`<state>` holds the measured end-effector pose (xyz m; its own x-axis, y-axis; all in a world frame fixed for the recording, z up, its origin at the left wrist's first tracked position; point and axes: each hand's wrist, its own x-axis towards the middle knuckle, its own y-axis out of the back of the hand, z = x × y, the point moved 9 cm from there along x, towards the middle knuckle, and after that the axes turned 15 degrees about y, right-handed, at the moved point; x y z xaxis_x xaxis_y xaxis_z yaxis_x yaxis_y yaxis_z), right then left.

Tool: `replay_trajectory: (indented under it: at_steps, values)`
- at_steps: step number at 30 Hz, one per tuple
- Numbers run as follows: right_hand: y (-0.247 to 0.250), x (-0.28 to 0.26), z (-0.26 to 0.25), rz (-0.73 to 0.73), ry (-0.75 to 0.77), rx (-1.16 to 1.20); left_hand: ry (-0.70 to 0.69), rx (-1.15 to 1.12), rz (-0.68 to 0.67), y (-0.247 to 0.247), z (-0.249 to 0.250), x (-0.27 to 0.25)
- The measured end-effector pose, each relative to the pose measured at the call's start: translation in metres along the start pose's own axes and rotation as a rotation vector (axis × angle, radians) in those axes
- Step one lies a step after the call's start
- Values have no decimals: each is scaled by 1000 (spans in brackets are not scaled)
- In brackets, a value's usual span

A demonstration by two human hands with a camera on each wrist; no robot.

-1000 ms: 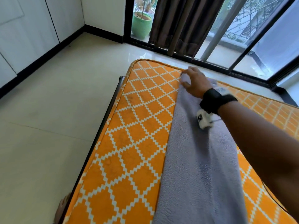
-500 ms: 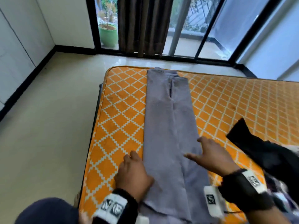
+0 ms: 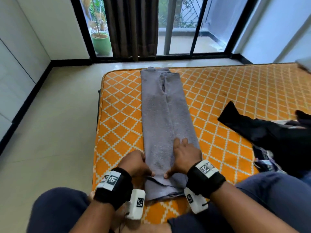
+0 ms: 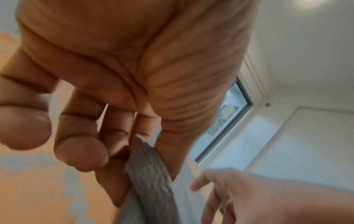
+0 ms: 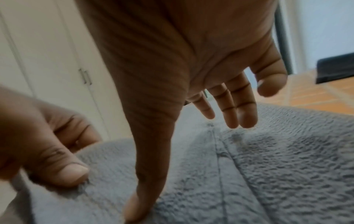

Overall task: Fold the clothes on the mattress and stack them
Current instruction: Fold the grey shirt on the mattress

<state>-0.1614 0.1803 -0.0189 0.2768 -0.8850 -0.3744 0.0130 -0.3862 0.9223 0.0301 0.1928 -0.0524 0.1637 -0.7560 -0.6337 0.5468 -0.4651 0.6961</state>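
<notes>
One long grey textured garment (image 3: 165,118) lies lengthwise on the orange diamond-patterned mattress (image 3: 235,91), and one dark pile of clothes (image 3: 277,140) sits to its right. Left hand (image 3: 134,163) pinches the garment's near left edge; right hand (image 3: 184,157) rests on it, fingers extended flat.

The head camera is looking down from high up at the orange mattress (image 3: 235,91). Each wrist camera is peeking very close along its palm. All three are sharing the grey pants (image 3: 165,115) (image 4: 151,178) (image 5: 268,166).
</notes>
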Motion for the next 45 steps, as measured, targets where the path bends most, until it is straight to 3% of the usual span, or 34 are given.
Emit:
replay_trajectory:
  at_steps: [4, 7, 13, 17, 21, 26, 28, 32, 36, 41, 45]
  values:
    - [10, 2, 8, -33, -4, 55, -6, -203, -12, 22, -18, -1]
    - [11, -1, 5, -32, -1, 6, -72, -78, 27, 22, -16, -4]
    - [22, -3, -25, 86, 83, 27, -223, -61, -83, 5, -5, -23]
    - [10, -1, -48, 7, 152, 69, -321, 86, 154, 17, 11, -32]
    - [10, -5, -59, -11, 185, 42, -372, 202, 258, 16, 29, -37]
    - [15, -10, -69, 16, 249, 73, -330, -105, 215, 34, 18, -38]
    - [18, -11, -71, 74, 248, 78, -336, -214, 250, 42, 12, -42]
    - [28, -13, -60, 180, 220, 202, -476, -415, 326, 51, 14, -64]
    - [46, -19, -47, 282, 204, 321, -463, -508, 433, 53, 10, -66]
    - [51, -20, -39, 304, 181, 336, -328, -349, 379, 31, 9, -45]
    - [52, -20, -45, 279, 192, 323, -330, -75, 218, 4, 11, -38]
